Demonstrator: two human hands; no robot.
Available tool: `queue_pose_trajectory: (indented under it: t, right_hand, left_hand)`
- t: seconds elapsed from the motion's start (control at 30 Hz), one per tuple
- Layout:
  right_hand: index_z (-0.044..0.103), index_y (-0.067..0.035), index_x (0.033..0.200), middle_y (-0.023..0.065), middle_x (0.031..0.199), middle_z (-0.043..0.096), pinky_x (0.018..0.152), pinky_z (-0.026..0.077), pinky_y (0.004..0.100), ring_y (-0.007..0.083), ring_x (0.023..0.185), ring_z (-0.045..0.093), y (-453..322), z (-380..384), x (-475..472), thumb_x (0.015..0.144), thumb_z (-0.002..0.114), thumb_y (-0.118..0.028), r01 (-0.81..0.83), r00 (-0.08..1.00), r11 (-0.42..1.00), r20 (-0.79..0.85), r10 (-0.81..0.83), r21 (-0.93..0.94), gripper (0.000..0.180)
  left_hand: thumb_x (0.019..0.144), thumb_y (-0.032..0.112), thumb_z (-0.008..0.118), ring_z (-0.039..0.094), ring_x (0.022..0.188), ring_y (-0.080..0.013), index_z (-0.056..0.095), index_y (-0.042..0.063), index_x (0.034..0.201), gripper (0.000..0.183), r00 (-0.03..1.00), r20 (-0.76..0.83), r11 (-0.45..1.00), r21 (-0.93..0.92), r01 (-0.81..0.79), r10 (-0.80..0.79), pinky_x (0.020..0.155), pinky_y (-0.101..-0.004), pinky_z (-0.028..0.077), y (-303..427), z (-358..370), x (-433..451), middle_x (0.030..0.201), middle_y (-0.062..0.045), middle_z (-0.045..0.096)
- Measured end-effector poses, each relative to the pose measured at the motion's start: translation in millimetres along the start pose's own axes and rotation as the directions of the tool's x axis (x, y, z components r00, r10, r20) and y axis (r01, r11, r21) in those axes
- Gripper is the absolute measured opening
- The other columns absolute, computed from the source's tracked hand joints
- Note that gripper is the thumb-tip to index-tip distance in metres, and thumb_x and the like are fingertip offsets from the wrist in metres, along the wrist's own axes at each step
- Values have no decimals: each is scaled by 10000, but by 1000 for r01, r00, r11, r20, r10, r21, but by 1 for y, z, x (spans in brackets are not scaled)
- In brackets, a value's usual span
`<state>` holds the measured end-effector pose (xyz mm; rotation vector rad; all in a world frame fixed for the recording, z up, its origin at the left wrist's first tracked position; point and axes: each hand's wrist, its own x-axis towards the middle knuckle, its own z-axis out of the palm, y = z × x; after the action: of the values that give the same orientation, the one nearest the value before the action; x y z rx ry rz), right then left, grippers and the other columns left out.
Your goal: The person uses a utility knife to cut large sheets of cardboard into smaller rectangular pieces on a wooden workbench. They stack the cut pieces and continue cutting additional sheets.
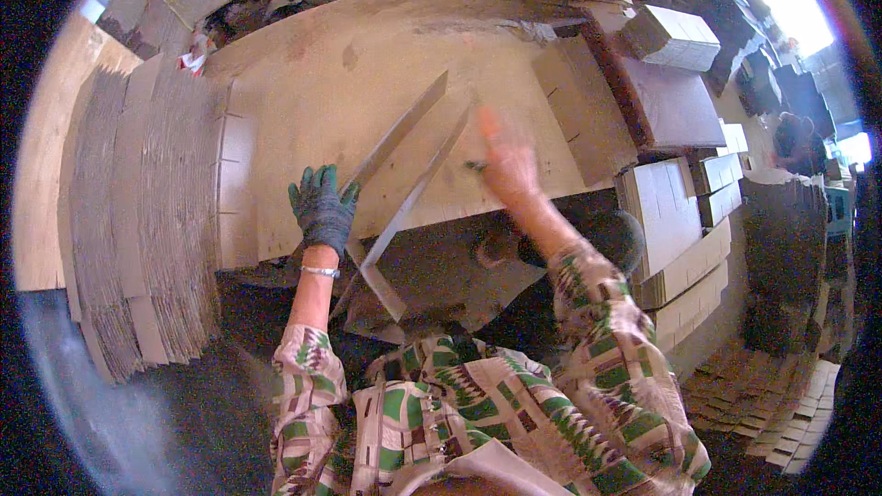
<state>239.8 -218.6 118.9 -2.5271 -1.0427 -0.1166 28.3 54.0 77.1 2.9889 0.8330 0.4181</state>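
My left hand (321,210), in a dark knit glove with green fingertips, lies with fingers spread on the wooden tabletop (289,103), at the lower end of a thin cardboard strip (400,131). A second strip (431,176) runs beside it and joins a bent piece past the table's near edge. Bare and motion-blurred, my right hand (508,158) is over the table to the right of the strips. An orange blur shows at its fingertips and a small dark thing near its thumb; whether it holds either cannot be told.
Tall stacks of cardboard sheets (165,207) stand at the left. A flat slotted cardboard piece (586,110) lies on the table's right side. Beyond it are a brown box (672,103), a bundle of cardboard (672,36) and stacked slotted pieces (661,207). A person (798,141) is far right.
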Motion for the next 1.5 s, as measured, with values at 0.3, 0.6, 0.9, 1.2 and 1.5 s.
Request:
queue_pose_trajectory:
  t: [0.3,0.6,0.9,1.2,1.5]
  right_hand:
    - [626,-99,1128,185,1104,703,869,541,508,380,1057,672,199,-94,11,830,669,-196,-608,770,697,-68,634,-380,316]
    - [655,-106,1194,141,1080,726,834,567,431,371,1026,684,131,-95,9,801,629,-4,-447,845,884,-261,468,137,407]
    - [170,-272,1613,238,835,711,629,532,528,452,765,691,-43,-28,9,884,663,-84,-78,997,941,41,68,328,900]
    - [146,-280,1611,227,836,714,638,533,550,440,744,689,-38,1,20,895,651,-134,-41,975,984,223,2,173,888]
    - [141,-269,1612,203,794,710,618,533,557,434,702,686,-37,10,10,893,637,-114,75,968,992,232,-96,99,888]
  left_hand:
    - [904,457,674,546,1281,-369,573,52,1346,608,984,98,916,-388,-102,151,1094,-475,411,87,-33,26,1362,-206,594]
    - [943,417,566,656,1107,-362,690,96,1166,410,871,456,946,-323,-30,183,930,-495,520,114,21,61,1159,-177,699]
    - [968,286,493,708,960,-349,746,125,973,299,897,379,959,-250,-137,227,806,-488,564,128,6,62,1022,-152,730]
    - [991,389,489,706,964,-348,735,154,1031,343,910,355,926,-370,-73,214,800,-488,566,125,0,71,1044,-139,732]
    - [930,356,564,708,980,-377,737,129,1038,305,888,426,957,-142,254,-172,821,-490,565,63,9,104,1053,-153,733]
